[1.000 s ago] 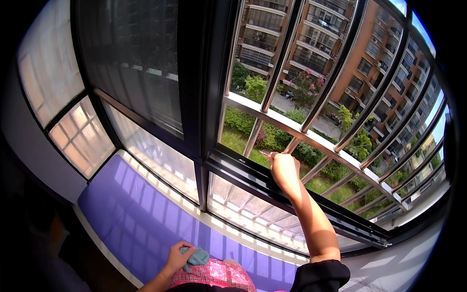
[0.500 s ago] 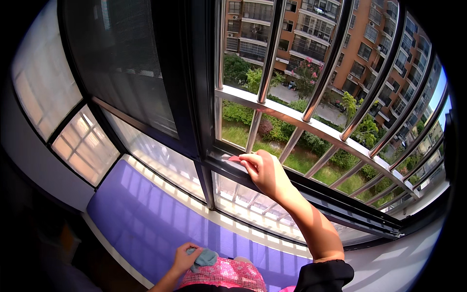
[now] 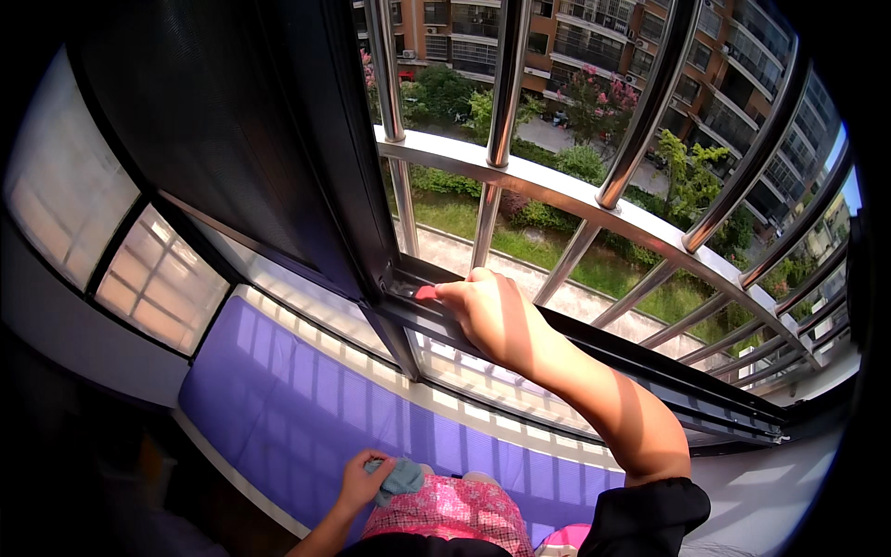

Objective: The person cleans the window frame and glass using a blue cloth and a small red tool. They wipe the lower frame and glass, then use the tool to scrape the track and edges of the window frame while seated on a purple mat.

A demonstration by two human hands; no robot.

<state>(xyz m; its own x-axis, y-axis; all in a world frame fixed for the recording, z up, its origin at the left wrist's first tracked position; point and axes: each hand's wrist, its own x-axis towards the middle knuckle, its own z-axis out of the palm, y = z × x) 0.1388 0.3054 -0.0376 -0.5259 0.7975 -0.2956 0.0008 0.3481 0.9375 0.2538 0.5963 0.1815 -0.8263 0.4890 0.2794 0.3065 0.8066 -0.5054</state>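
Right hand (image 3: 497, 316) presses what looks like a pink cloth (image 3: 425, 292) into the window track (image 3: 650, 371), wiping barely begun; left hand (image 3: 364, 478) grips a grey rag (image 3: 401, 476).

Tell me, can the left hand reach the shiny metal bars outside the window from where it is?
Probably not. The left hand sits low by the purple cushion, holding a grey cloth, and the closed dark window panel stands between it and the metal bars.

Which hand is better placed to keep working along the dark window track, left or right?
Right, probably. The right hand rests on the window track beside the metal bars. The left hand is low, clutching a grey-blue cloth near the purple mat.
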